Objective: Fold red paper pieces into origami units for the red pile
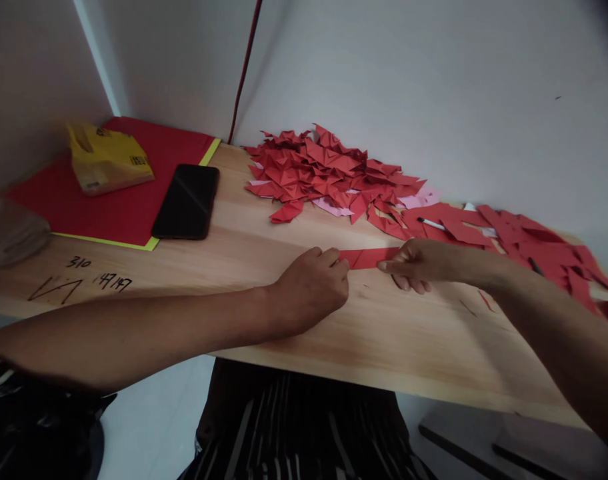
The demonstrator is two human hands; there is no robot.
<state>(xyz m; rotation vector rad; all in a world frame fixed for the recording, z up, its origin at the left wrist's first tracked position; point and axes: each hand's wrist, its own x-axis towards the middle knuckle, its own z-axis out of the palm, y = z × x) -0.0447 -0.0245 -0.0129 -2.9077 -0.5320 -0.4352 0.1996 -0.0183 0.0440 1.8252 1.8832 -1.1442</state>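
Note:
A narrow strip of red paper (367, 258) with a slanting crease stretches between my two hands, just over the wooden table (264, 267). My left hand (311, 290) is closed on the strip's left end, its fingers curled and hiding that end. At the other end, my right hand (411, 263) pinches the paper between thumb and fingers. Behind the strip lies a heap of folded red paper pieces (329, 163), with some pink paper showing among them. Flat red paper pieces (524, 243) spread out to the right, beyond my right forearm.
A black phone (187, 200) lies at left beside large red sheets (144, 150) with yellow edges. On those sheets sits a yellow plastic packet (111, 160). A white pen (431, 224) rests among the red pieces. A dark red cord (245, 73) hangs down the wall.

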